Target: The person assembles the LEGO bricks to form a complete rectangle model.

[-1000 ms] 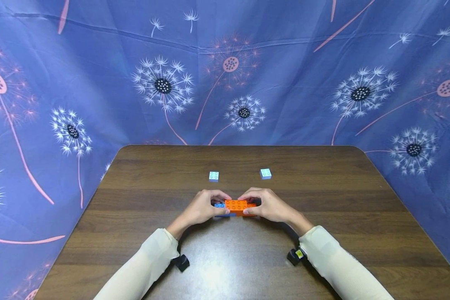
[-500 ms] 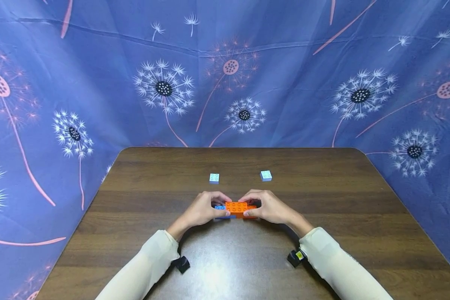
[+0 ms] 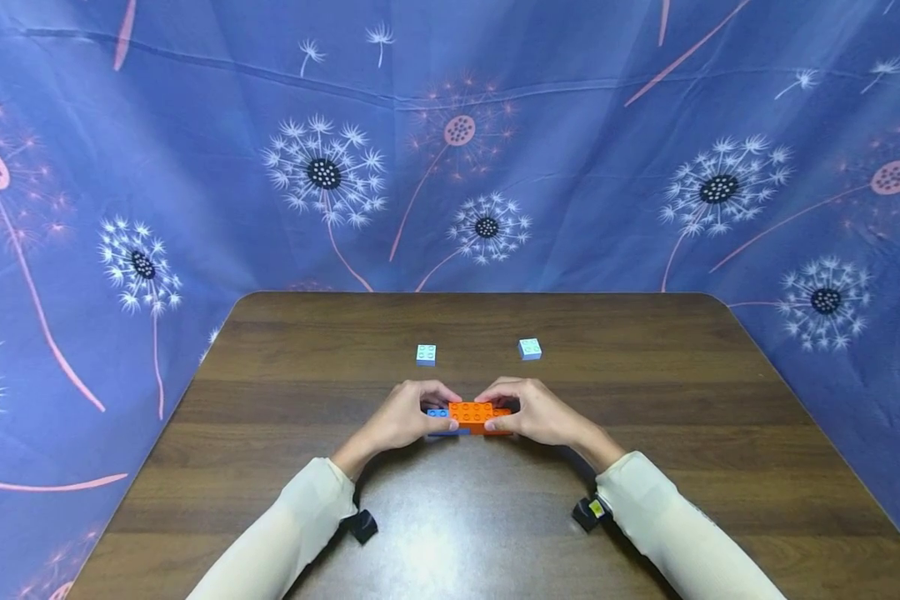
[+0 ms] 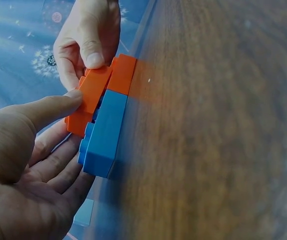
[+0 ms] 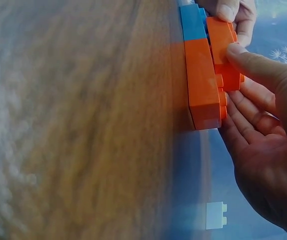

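An orange toy building brick [image 3: 471, 412] lies across the tops of a blue brick [image 4: 106, 132] on the left and a second orange brick [image 5: 201, 80] on the right, which stand end to end on the table. My left hand [image 3: 401, 417] pinches the left end of the upper orange brick, thumb on the near side and fingers behind. At its right end my right hand [image 3: 543, 412] pinches the same brick in a mirrored way. In the left wrist view a narrow dark gap shows between the upper brick and the blue one, with studs visible in it.
Two small pale blue bricks sit farther back on the wooden table [image 3: 307, 333], one left [image 3: 426, 355] and one right [image 3: 529, 349]. A blue cloth [image 3: 570, 208] with dandelion print hangs behind the table's far edge. Black wrist cameras [image 3: 362, 527] hang under both sleeves.
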`<state>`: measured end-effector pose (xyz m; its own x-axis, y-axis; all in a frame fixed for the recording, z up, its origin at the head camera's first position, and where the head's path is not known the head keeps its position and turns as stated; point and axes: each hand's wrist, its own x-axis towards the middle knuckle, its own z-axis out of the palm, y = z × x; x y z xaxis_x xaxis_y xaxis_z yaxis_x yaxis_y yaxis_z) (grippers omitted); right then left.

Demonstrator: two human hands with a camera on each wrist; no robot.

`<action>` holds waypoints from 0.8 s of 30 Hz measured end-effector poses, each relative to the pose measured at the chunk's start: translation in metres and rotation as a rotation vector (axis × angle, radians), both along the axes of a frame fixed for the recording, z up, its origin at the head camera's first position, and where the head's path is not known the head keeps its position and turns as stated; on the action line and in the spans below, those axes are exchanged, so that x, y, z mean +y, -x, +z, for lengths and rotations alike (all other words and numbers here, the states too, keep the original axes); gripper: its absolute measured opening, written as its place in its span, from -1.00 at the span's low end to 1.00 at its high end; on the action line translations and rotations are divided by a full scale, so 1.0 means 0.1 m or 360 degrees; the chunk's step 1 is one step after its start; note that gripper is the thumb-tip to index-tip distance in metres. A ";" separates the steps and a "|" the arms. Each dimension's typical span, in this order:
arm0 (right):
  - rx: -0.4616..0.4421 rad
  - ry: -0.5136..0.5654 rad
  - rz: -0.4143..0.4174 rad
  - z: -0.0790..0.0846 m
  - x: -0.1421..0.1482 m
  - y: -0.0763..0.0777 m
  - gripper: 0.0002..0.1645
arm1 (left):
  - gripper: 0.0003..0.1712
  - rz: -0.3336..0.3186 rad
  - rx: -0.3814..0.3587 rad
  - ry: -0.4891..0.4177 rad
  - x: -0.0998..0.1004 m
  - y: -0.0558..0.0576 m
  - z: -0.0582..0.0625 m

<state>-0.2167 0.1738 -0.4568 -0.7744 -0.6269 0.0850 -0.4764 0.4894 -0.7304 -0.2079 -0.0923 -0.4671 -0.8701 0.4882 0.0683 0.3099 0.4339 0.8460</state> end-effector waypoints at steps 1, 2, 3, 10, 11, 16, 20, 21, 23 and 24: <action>0.0004 -0.0003 -0.0001 0.00 0.00 0.00 -0.60 | -0.67 0.0001 0.0002 0.0000 0.00 0.00 0.00; 0.0004 -0.0006 -0.0002 0.00 -0.01 0.00 -0.61 | -0.67 0.0006 -0.0002 0.0002 0.00 0.00 0.00; -0.0003 -0.0013 -0.0006 0.00 -0.01 0.00 -0.61 | -0.67 0.0008 -0.0005 0.0002 0.00 0.00 0.00; -0.0011 -0.0003 0.0002 0.00 0.01 0.00 -0.61 | -0.68 -0.0009 -0.0010 -0.0010 0.00 0.00 0.01; -0.0014 0.0000 0.0000 0.00 0.01 0.00 -0.61 | -0.68 -0.0003 -0.0013 -0.0011 0.00 0.00 0.01; -0.0001 0.0002 0.0006 0.00 0.00 0.02 -0.62 | -0.67 0.0021 -0.0032 -0.0005 0.00 -0.01 0.03; 0.0003 0.0001 0.0005 -0.01 0.01 0.01 -0.62 | -0.67 0.0025 -0.0036 0.0013 0.00 -0.02 0.03; 0.0002 -0.0001 0.0005 -0.01 0.01 0.01 -0.62 | -0.67 0.0024 -0.0038 0.0015 0.00 -0.02 0.02; 0.0000 0.0001 0.0004 -0.01 0.02 0.00 -0.62 | -0.67 0.0024 -0.0035 0.0012 0.00 -0.02 0.02; -0.0003 0.0000 0.0002 -0.01 0.02 0.00 -0.62 | -0.67 0.0024 -0.0036 0.0009 0.00 -0.02 0.02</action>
